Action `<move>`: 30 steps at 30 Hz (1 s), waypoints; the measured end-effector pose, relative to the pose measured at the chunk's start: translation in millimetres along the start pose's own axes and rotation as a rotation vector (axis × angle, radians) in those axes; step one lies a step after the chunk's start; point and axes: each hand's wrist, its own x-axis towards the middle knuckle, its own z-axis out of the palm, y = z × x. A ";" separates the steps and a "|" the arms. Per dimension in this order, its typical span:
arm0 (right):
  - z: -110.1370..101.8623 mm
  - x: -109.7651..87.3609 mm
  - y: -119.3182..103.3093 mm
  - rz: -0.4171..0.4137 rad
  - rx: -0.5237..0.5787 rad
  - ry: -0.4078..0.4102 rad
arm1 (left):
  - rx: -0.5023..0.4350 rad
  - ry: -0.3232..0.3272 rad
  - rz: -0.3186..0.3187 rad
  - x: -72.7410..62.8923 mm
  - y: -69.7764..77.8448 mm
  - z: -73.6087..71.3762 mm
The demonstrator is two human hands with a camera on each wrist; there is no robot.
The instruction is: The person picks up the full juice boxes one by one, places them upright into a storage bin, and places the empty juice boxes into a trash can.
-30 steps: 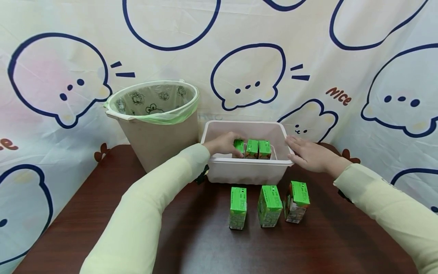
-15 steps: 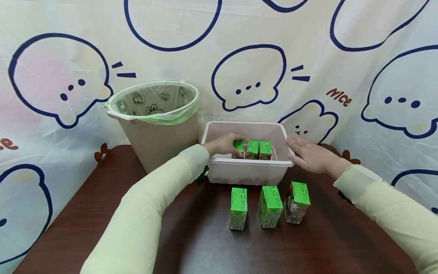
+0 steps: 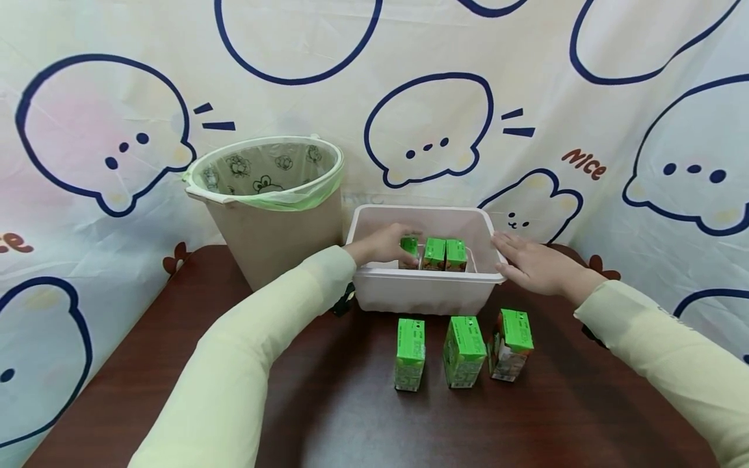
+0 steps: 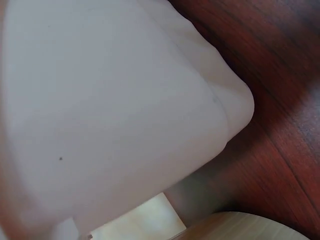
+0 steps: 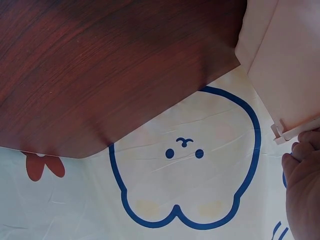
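In the head view my left hand (image 3: 383, 245) reaches over the left side of a pale pink plastic bin (image 3: 424, 294). Its thumb and fingers hold a small green drink carton (image 3: 409, 246) inside. Right of that carton stand two more green cartons (image 3: 445, 255), side by side in the bin. My right hand (image 3: 534, 265) rests with straight fingers against the bin's right rim; the right wrist view shows this hand (image 5: 306, 177) at the rim's corner. The left wrist view is mostly filled by the bin's outer wall (image 4: 110, 110), and the left fingers are hidden there.
Three green drink cartons (image 3: 465, 351) stand in a row on the dark wooden table (image 3: 351, 429), in front of the bin. A tall beige trash can (image 3: 281, 240) with a patterned liner stands close at the left. Behind hangs a cartoon-print cloth (image 3: 281, 39).
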 end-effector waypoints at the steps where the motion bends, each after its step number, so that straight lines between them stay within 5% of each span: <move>1: -0.2 -0.1 -0.3 0.000 0.000 -0.001 | -0.004 0.003 0.004 -1.7 1.1 -1.2; 12: -3.2 -0.2 -1.2 0.009 0.015 -0.002 | -0.099 0.136 0.067 -28.5 16.9 -21.1; 30: -2.1 -3.0 -2.4 0.022 0.037 0.005 | 0.004 0.445 0.237 -97.7 35.6 -35.2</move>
